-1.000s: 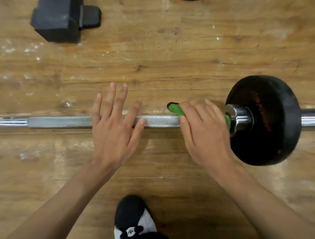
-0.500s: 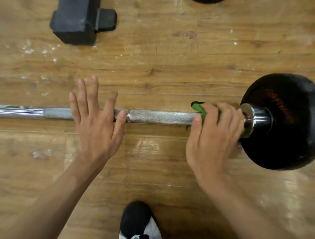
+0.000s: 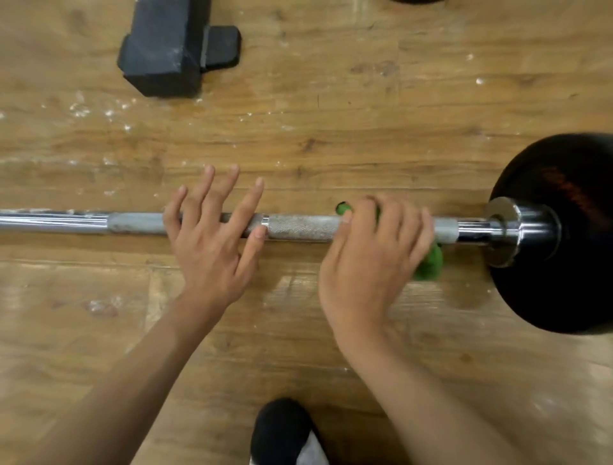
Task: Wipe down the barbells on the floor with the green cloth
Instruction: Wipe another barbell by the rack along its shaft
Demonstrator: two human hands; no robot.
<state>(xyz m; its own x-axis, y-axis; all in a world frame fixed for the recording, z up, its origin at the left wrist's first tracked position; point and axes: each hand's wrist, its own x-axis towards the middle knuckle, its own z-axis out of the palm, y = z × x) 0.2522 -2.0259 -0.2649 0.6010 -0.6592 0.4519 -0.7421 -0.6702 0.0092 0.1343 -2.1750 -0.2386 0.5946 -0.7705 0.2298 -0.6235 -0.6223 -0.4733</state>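
Note:
A steel barbell (image 3: 298, 227) lies across the wooden floor from left to right, with a black weight plate (image 3: 564, 239) on its right end. My right hand (image 3: 371, 259) is wrapped over the bar, shut on the green cloth (image 3: 429, 262), which pokes out under my fingers and at the far side of the bar. My left hand (image 3: 212, 239) rests flat on the bar to the left, fingers spread, holding nothing.
A black rubber block (image 3: 166, 49) sits on the floor at the back left. My black and white shoe (image 3: 285, 434) is at the bottom middle. A dark round edge (image 3: 414, 1) shows at the top. White specks mark the floor at the left.
My right hand with the cloth has slid left along the bar, away from the collar and plate. My left hand stays spread on the bar and has closed in on my right hand.

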